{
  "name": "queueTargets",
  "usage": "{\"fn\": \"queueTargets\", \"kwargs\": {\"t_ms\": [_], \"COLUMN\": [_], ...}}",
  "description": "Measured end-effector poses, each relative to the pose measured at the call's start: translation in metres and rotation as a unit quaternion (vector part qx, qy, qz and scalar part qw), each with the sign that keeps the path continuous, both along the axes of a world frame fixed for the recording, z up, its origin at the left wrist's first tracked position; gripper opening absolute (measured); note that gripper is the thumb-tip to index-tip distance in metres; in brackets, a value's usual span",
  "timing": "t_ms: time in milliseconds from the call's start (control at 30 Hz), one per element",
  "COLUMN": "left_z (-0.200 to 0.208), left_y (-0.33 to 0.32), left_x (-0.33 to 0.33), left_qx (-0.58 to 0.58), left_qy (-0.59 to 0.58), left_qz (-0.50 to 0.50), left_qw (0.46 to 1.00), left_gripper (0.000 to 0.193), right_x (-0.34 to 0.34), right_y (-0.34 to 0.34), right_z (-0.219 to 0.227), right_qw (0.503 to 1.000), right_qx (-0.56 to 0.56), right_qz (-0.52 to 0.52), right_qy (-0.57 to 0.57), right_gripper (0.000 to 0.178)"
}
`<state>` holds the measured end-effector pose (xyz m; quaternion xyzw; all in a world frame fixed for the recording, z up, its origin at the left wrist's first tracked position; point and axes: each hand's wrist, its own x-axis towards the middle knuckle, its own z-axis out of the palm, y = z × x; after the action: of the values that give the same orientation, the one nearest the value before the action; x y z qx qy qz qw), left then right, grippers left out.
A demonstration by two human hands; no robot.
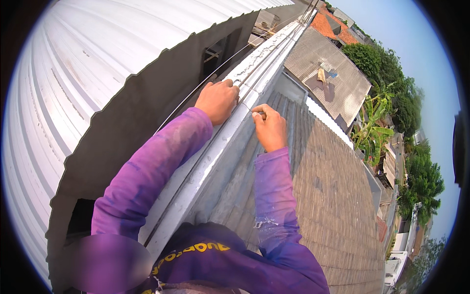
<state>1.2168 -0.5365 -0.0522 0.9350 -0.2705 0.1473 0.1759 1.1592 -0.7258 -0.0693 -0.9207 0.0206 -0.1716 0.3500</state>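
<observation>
My left hand (218, 100) lies curled over the top of a white-painted parapet wall (215, 157) that runs away from me along the roof. My right hand (268, 126) is closed just to the right of the wall top, its thumb and fingers pinched on a small thing I cannot make out, close to thin cables (274, 54) running along the wall. Both arms wear purple sleeves.
A white corrugated metal roof (73, 98) slopes on the left, with a dark gap (142, 122) below its edge. Grey tiled roof (333, 196) spreads on the right. Beyond are other roofs (328, 68), trees (421, 181) and a street far below.
</observation>
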Motion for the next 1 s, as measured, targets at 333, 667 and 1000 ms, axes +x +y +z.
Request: {"fn": "queueTargets", "kwargs": {"t_ms": [333,667,1000], "left_z": [0.009,0.001,0.002], "left_y": [0.005,0.001,-0.005], "left_x": [-0.022,-0.017,-0.029], "left_qx": [-0.017,-0.090,-0.163], "left_qy": [-0.042,-0.076,-0.030], "left_qz": [0.043,0.026,0.028], "left_qw": [0.998,0.993,0.986], "left_gripper": [0.012,0.010,0.011], "right_x": [0.000,0.006,-0.001], "right_y": [0.029,0.034,0.023], "right_z": [0.016,0.030,0.036], "right_qw": [0.987,0.963,0.971], "right_qx": [-0.146,-0.240,-0.226], "right_qz": [-0.010,0.011,0.018], "right_qy": [-0.064,-0.123,-0.077], "right_gripper": [0.013,0.013,0.010]}}
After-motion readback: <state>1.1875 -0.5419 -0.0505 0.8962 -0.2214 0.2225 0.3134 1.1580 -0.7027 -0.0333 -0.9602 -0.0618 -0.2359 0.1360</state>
